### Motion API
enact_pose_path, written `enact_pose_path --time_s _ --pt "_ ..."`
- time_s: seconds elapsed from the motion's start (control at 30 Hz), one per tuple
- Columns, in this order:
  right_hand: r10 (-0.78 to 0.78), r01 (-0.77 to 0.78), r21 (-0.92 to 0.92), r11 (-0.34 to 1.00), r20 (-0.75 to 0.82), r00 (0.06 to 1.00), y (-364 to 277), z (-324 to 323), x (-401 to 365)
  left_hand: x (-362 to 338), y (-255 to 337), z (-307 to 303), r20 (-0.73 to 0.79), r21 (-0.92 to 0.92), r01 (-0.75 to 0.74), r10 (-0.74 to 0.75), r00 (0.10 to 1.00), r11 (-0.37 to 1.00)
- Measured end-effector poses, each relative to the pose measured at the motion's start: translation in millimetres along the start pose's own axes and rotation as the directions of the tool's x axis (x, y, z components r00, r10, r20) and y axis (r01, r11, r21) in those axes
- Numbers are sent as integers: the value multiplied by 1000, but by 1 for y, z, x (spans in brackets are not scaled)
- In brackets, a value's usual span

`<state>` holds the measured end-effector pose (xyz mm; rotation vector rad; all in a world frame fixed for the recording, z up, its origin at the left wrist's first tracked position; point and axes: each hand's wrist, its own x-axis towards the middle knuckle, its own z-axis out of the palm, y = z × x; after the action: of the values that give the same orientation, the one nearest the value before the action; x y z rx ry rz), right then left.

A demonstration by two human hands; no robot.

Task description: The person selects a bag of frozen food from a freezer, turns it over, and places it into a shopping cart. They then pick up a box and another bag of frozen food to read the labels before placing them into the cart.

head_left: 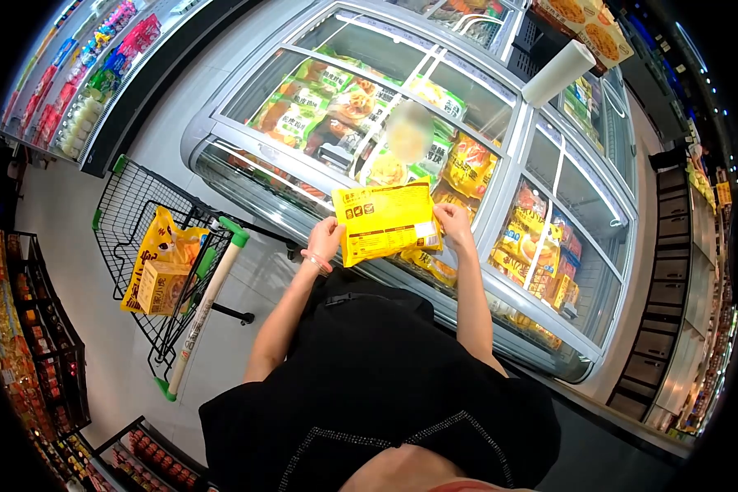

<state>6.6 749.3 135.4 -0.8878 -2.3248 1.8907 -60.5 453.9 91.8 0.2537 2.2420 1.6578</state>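
A yellow food bag [388,221] with printed text and a white label patch is stretched between my two hands, above the front edge of a chest freezer [209,135]. My left hand [326,239], with a pinkish band at the wrist, pinches the bag's left edge. On the opposite edge, my right hand [454,224] grips it near the upper corner. Behind the bag, under the freezer's glass, lie green-and-white frozen food bags [299,111] and yellow bags [469,166]. A blurred round patch covers part of the glass.
To my left stands a shopping cart [152,193] holding a yellow bag [168,238] and a yellow box [162,287]. Its handle [197,324] angles toward me. Another freezer section [549,246] adjoins on the right. Stocked shelves [33,344] line the left side.
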Motion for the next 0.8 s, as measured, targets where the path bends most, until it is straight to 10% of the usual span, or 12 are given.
enact_pose_path --time_s 0.8 --pt "-35 25 282 959 33 999 -5 4 -31 -21 3 -9 -66 -99 -37 31 997 994"
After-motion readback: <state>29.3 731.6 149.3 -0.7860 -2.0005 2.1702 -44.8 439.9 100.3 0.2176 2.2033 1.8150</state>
